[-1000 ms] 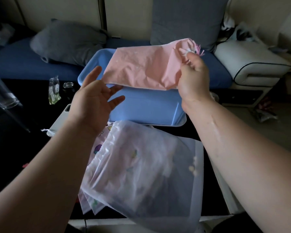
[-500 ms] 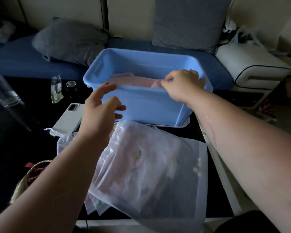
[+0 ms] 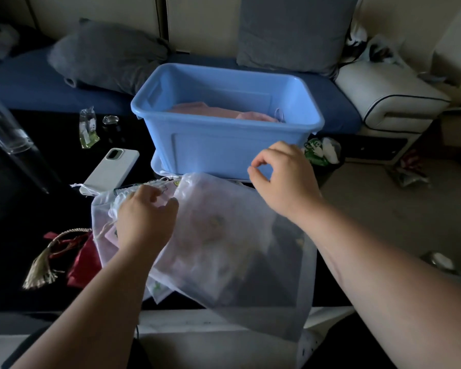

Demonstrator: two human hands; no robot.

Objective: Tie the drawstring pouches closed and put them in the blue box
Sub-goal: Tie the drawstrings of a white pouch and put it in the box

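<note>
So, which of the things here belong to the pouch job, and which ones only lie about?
For the job: blue box; pink pouch inside it; sheer white pouches under the left hand.
Just lying about: white phone; clear packet; grey pillow; green-and-white wrapper.

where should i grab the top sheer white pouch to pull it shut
Take the top sheer white pouch by its ruffled mouth, the end nearest the blue box, coming down from above. It lies flat with that gathered hem pointing away from the person; the rest is limp fabric that would likely just bunch.
</note>
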